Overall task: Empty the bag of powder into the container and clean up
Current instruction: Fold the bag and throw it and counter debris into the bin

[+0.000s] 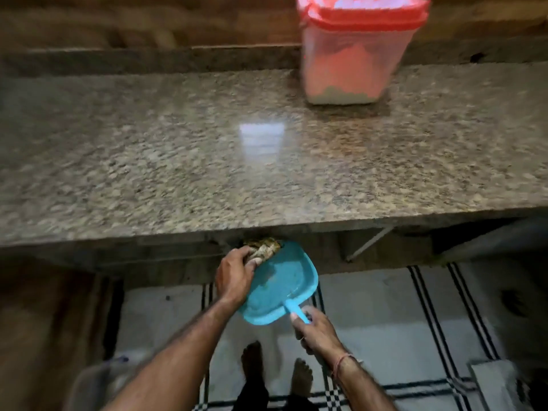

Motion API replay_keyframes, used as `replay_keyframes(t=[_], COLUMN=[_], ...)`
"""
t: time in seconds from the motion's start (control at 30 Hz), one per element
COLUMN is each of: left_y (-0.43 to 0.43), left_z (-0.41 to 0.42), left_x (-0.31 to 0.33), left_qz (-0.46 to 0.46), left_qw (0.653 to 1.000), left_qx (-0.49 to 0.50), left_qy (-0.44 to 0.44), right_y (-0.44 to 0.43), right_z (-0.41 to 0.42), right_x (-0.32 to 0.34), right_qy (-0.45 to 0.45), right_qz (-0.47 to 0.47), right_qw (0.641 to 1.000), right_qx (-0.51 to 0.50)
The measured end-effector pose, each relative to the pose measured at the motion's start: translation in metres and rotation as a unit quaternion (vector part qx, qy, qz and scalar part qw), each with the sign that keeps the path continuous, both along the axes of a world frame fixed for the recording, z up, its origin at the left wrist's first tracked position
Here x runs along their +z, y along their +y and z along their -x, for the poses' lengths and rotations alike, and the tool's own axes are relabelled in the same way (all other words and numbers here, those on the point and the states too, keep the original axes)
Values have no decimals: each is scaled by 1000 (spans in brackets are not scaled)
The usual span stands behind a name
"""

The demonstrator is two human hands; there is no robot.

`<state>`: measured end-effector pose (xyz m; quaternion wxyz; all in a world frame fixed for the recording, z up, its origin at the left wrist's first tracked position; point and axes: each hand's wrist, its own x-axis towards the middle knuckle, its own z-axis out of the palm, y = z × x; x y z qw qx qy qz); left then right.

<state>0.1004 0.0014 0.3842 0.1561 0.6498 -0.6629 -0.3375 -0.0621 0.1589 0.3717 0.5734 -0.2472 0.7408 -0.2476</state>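
Observation:
A clear plastic container (350, 66) with a red lid stands at the back right of the granite counter (207, 161), with pale powder in its bottom. Below the counter's front edge my right hand (314, 330) grips the handle of a blue dustpan (281, 289). My left hand (235, 277) holds a crumpled brownish cloth (264, 247) against the dustpan's far edge, right under the counter lip. No powder bag shows in this view.
Below lies a white tiled floor (379, 315) with black stripes, and my bare feet (275, 369) stand on it. A clear bin (95, 384) sits at the lower left, a grey object (498, 381) at the lower right. A wooden wall runs behind the counter.

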Motion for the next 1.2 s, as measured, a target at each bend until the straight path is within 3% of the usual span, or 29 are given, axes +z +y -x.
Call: replay_keyframes(t=[0.17,0.4,0.6,0.77,1.13,1.2], left_y=[36,139,231,284,302,305], left_z=[-109,-249,-342,-415,-515,-524], left_x=[6,-12,-44,-113,-286,-310], left_qz=[-14,-4,7,-23,-18,-14], left_qw=[977,891,829,790,744,743], left_qx=[209,454,559,613,668,669], left_qy=[-26,-3,-5,-14,-16,-14], right_y=[-13,-2,21,31,14,15], right_z=[-70,-171,-264,-360,-553,-577], right_x=[-6,-13,-39,-99,-303,-326], right_qy=[-43,-57,-31,4,102,114], right_qz=[14,6,-39,-87,-53,-38], right_qw=[990,936,895,874,783,782], right_qx=[135,348,442,478,611,612])
